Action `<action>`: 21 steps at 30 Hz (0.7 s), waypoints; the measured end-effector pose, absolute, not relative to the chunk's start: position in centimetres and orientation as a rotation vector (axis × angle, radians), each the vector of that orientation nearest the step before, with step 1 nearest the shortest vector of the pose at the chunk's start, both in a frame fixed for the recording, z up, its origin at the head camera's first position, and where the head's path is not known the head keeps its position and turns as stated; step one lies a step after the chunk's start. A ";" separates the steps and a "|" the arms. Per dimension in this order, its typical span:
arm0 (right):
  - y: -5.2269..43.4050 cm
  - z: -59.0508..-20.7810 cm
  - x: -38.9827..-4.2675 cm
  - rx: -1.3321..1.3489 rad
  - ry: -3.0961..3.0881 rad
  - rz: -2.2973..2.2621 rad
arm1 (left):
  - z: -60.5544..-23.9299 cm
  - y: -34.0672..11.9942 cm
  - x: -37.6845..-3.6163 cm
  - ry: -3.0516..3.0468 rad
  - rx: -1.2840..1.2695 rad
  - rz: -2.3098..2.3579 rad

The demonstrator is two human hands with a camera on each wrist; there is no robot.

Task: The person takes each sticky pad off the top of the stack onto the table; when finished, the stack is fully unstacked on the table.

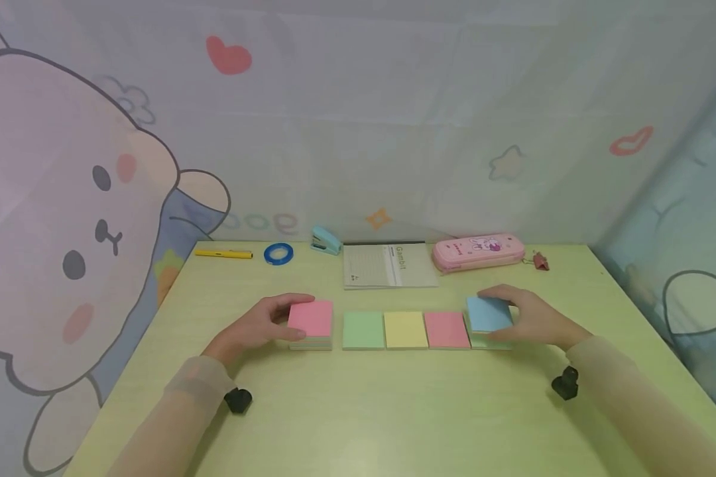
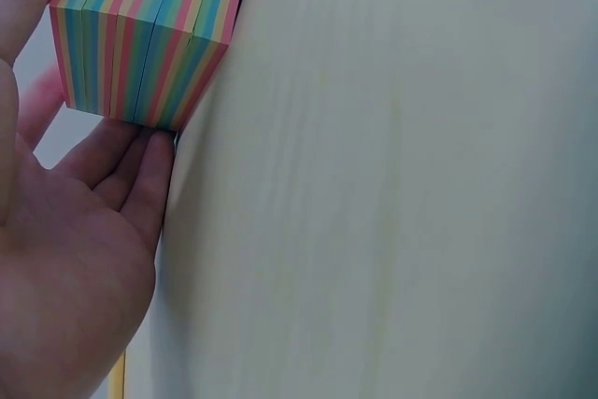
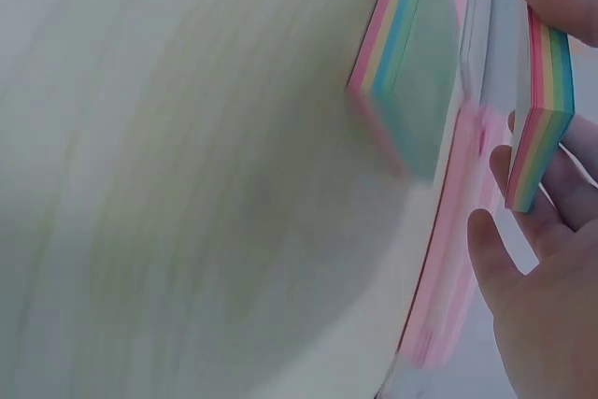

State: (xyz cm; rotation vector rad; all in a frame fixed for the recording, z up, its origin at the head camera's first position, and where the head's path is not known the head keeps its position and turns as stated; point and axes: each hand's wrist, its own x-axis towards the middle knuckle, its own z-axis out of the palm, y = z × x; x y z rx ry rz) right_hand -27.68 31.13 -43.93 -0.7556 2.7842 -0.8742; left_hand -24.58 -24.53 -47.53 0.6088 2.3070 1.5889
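My left hand grips a thick stack of sticky note pads with pink on top, thumb at the near side and fingers behind. Striped layers of the stack show in the left wrist view. Between thumb and fingertips, my right hand holds a blue-topped sticky note pad. This pad is raised over a green-topped pad, and a gap between them shows in the right wrist view. Green, yellow and pink pads lie in a row between the hands.
Along the table's back edge lie a yellow pen, blue tape roll, light blue stapler, notebook, pink pencil case and red binder clip. A printed curtain hangs behind.
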 end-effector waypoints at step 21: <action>38.9 -45.5 -27.1 -0.703 2.806 -0.774 | -47.2 -24.4 -24.4 2.302 0.626 1.599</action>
